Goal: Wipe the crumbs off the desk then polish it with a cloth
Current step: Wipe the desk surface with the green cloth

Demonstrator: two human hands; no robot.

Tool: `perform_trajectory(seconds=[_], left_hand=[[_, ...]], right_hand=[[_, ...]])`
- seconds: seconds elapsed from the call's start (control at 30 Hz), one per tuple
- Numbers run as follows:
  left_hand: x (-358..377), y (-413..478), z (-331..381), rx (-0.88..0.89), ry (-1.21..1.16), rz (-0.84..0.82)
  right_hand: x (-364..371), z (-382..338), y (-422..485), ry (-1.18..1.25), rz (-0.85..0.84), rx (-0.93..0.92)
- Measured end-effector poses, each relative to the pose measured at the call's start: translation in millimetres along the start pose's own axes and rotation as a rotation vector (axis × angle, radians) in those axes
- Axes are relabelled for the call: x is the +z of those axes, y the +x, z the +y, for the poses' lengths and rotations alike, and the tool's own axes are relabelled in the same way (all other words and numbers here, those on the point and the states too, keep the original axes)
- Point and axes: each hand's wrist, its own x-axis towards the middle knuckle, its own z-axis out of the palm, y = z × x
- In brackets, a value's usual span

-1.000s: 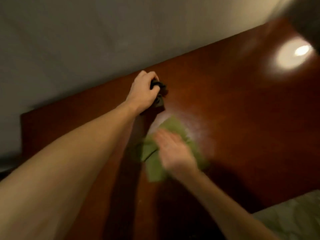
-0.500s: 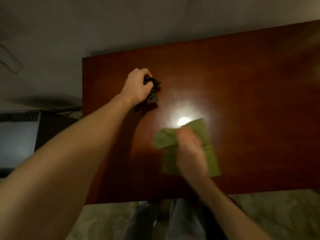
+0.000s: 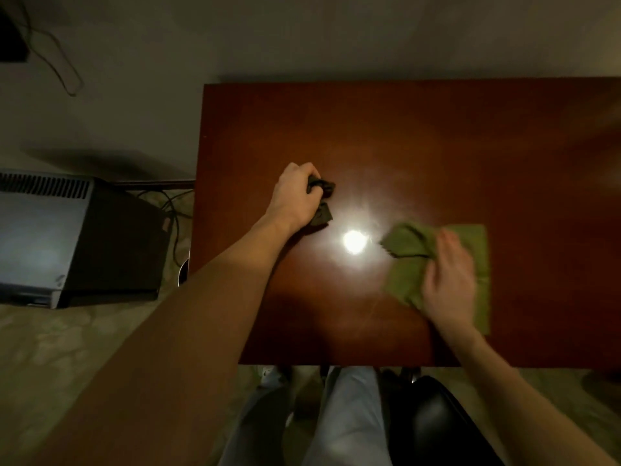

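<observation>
Green cloth (image 3: 406, 245) beneath right grip (image 3: 448, 282)

left hand (image 3: 293, 197) clenched round a dark rag (image 3: 324, 189), right hand (image 3: 450, 284) flat, fingers straight.

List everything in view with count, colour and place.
desk: 1, reddish-brown, centre and right
green cloth: 1, green, on the desk's right part
dark cloth: 1, near-black, bunched on the desk's left part
glare: 1, white, on the desk between the cloths
box-shaped device: 1, grey and black, floor left of the desk
cables: several, dark, beside the device
chair: 1, black, bottom, near the desk's front edge
legs: 2, pale trousers, bottom centre
left hand: 1, grips the dark cloth
right hand: 1, flat on the green cloth
</observation>
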Motion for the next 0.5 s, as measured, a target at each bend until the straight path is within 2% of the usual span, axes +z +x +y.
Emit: perform_trajectory(seconds=[0.07,0.13,0.33,0.43,0.5], left_hand=[[-6,-3,-2,0.028,-0.021,-0.005],[-16,-5,-8,0.028,-0.043,0.013],[-52,-7,-41,-0.01,-0.034,0.061],[-72,6,-63,-0.005,0.005,0.081],[-85,21,-75,0.009,0.015,0.129]], right_hand=[[-10,14,-18,-0.055,-0.004,0.058],[1,-11,-41,-0.065,-0.038,0.017],[92,-206,-98,-0.082,-0.263,-0.506],[123,-285,-57,-0.117,-0.285,-0.714],[132,-314,-7,-0.146,-0.258,-0.771]])
